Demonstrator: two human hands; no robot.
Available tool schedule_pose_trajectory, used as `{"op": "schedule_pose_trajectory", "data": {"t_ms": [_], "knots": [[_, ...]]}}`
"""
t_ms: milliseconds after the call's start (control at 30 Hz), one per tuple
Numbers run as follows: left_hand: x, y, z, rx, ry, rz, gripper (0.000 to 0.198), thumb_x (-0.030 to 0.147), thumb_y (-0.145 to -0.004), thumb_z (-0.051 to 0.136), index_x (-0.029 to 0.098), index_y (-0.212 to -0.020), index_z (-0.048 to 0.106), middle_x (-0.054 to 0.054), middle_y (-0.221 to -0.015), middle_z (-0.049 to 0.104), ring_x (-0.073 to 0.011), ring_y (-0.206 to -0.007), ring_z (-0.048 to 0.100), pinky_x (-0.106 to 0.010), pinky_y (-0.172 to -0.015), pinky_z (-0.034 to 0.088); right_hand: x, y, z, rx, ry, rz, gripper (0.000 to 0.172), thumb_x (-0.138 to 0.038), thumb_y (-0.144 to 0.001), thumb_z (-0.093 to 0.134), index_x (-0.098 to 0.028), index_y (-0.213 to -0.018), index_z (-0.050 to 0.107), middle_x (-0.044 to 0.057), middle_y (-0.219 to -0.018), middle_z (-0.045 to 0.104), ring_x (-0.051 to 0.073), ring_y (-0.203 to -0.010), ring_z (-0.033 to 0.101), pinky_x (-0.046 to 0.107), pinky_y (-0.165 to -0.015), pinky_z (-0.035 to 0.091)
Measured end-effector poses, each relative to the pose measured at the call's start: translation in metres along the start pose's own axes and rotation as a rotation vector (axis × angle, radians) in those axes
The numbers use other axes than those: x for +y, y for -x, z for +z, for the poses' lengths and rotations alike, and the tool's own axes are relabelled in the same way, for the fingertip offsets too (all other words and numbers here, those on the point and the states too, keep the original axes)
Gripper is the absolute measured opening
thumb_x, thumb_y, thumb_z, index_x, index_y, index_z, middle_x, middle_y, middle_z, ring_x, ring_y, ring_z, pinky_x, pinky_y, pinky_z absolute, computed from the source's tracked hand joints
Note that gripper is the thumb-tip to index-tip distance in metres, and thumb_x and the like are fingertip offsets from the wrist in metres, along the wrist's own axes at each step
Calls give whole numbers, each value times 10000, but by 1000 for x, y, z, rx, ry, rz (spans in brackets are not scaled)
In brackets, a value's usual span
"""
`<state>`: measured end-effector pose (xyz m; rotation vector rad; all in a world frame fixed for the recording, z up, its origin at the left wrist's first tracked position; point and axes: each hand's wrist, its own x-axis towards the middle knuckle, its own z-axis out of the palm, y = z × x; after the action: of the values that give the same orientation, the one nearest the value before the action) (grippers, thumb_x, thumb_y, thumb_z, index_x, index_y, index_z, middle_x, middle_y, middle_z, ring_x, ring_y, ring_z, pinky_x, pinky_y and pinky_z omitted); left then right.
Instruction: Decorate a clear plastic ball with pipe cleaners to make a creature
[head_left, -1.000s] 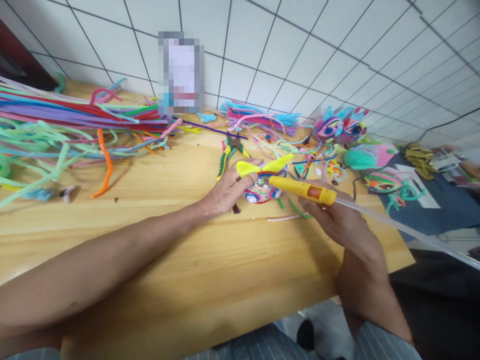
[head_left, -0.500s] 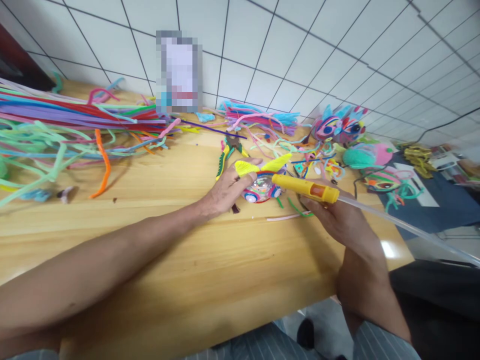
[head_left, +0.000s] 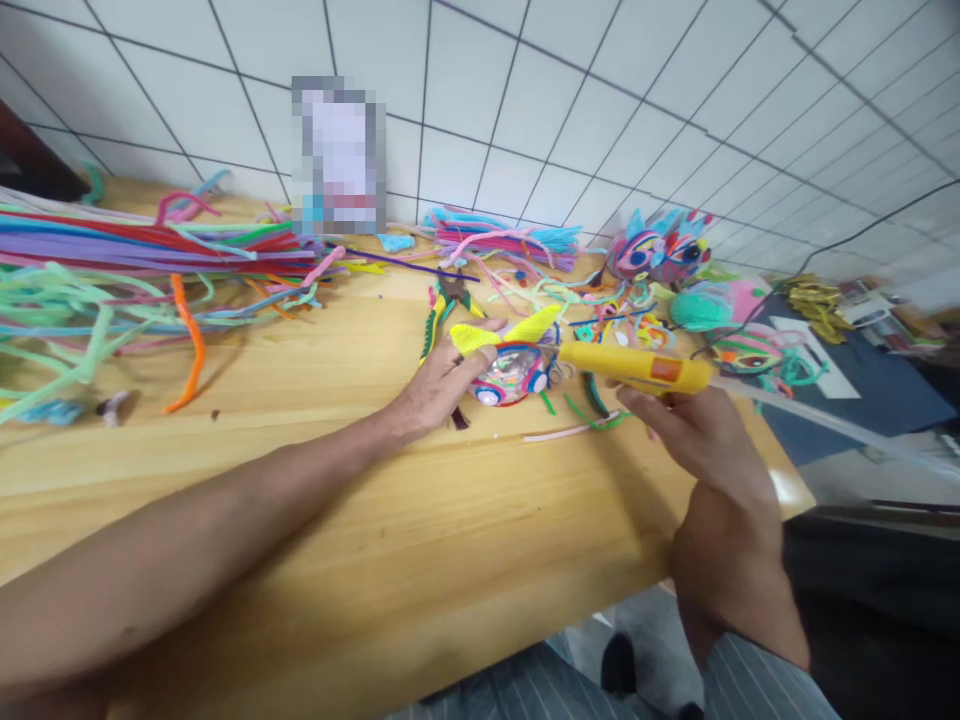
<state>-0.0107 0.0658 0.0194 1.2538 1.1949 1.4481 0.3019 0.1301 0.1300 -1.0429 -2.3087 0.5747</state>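
My left hand [head_left: 442, 385] is closed around the left side of a small pipe-cleaner craft figure [head_left: 511, 374] on the wooden table. The figure has yellow ear-like pieces [head_left: 536, 325] on top, a shiny middle and round white-and-blue ends at the front. In my right hand [head_left: 701, 425] is a yellow hot glue gun [head_left: 637, 367], its nozzle pointing left at the figure's right side. A clear glue stick [head_left: 795, 400] sticks out of its back. Pliers with green-and-yellow handles [head_left: 435, 315] lie just behind my left hand.
Bundles of pipe cleaners [head_left: 150, 245] cover the table's left back, with another bundle [head_left: 502, 238] by the tiled wall. Finished-looking colourful figures [head_left: 656, 248] stand at the back right. A black cord [head_left: 840, 235] runs on the right. A pixelated upright object [head_left: 339, 155] leans near the wall.
The glue gun has drawn back to the right, its nozzle now a little away from the yellow pieces. My left hand keeps its hold on the figure. The whole view has shifted slightly.
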Motion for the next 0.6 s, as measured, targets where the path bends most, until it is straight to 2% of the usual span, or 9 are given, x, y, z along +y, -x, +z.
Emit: {"op": "schedule_pose_trajectory", "data": {"t_ms": [67, 167, 233, 300, 400, 500, 600], "knots": [[1, 0, 0, 10, -35, -11, 585, 632, -1047, 677, 242, -1473, 773, -113, -1418, 827, -385, -1383, 735, -606, -1315, 550, 5, 3, -18, 87, -124, 108, 253, -548, -972, 840, -304, -1029, 800, 34, -931, 816, 270, -806, 757, 417, -707, 656], [1, -2, -2, 28, -47, -32, 640, 695, -1014, 683, 232, -1442, 790, -113, -1400, 844, -397, -1464, 693, -575, -1402, 440, 27, 3, -49, 243, -222, 206, 226, -506, -910, 866, -314, -1004, 792, 52, -1031, 846, 270, -901, 777, 440, -849, 671], [0, -3, -3, 30, -50, -47, 651, 703, -994, 700, 240, -1442, 793, -107, -1398, 849, -397, -1502, 670, -566, -1432, 391, 55, 2, -68, 330, -230, 275, 240, -479, -875, 858, -315, -1035, 786, 59, -1084, 840, 258, -921, 764, 439, -924, 654], [0, -4, -4, 31, -67, -58, 630, 687, -984, 710, 260, -1439, 798, -94, -1381, 856, -392, -1514, 665, -561, -1450, 362, 90, 2, -82, 382, -223, 403, 270, -456, -830, 856, -307, -1037, 767, 56, -1100, 823, 250, -924, 742, 424, -928, 634], [3, -6, -4, 42, -94, -64, 593, 663, -974, 708, 281, -1414, 819, -81, -1336, 870, -394, -1503, 678, -550, -1442, 389, 145, 5, -89, 445, -133, 639, 225, -417, -791, 830, -284, -919, 702, 33, -916, 755, 236, -836, 665, 392, -832, 581], [9, -6, -4, 56, -120, -73, 575, 661, -956, 732, 280, -1371, 845, -79, -1304, 877, -403, -1500, 682, -521, -1433, 420, 186, 11, -85, 486, -89, 726, 245, -397, -729, 826, -260, -850, 663, -2, -777, 657, 211, -759, 588, 375, -768, 526], [13, -5, -4, 72, -139, -103, 608, 681, -945, 757, 262, -1377, 844, -86, -1349, 865, -403, -1535, 653, -500, -1459, 375, 211, 19, -78, 514, -55, 772, 285, -427, -700, 826, -250, -857, 666, -13, -783, 665, 207, -791, 596, 361, -787, 512]]}}
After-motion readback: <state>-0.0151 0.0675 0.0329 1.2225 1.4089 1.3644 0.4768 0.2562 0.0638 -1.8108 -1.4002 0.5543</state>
